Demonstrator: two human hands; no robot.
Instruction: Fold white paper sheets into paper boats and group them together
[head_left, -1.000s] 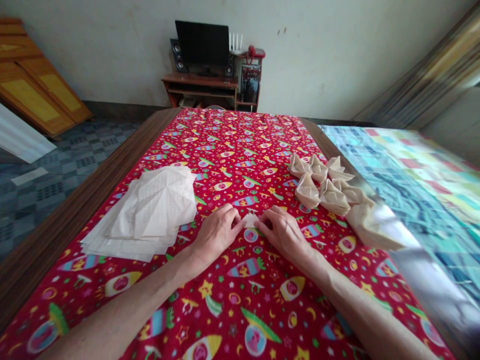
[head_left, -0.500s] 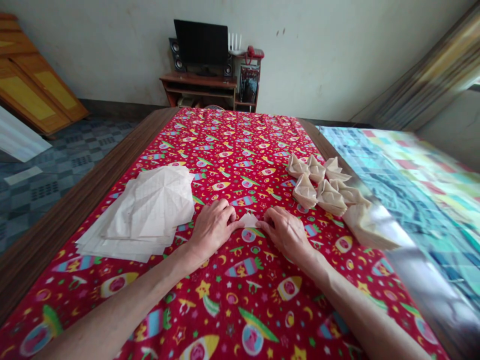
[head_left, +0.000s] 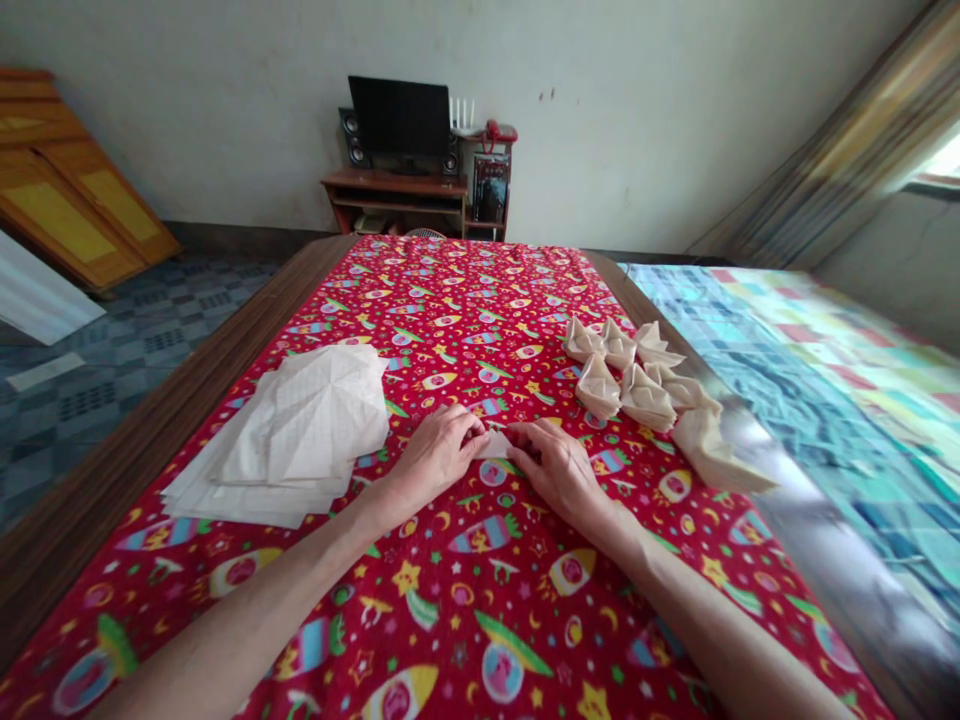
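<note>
A small folded piece of white paper (head_left: 493,446) lies low over the red cloth, between my two hands. My left hand (head_left: 444,446) pinches its left end between thumb and fingers. At the right end, my right hand (head_left: 553,456) has its thumb and fingertips closed on the paper. To the left rests a pile of creased white paper sheets (head_left: 315,420). Off to the right stand several folded paper shapes (head_left: 646,396) with pointed tips, grouped near the table's right side.
A red patterned cloth (head_left: 465,620) covers the table, with its brown wooden edge (head_left: 217,385) at the left. Beyond the table's right edge lies a checked blue-green sheet (head_left: 750,350). A desk with a monitor (head_left: 399,116) and a red telephone (head_left: 498,132) stands at the far wall.
Both hands stay at the paper piece, with small shifts of the fingers along its ends. My head view has tilted slightly up. The pile and the folded shapes have not moved.
</note>
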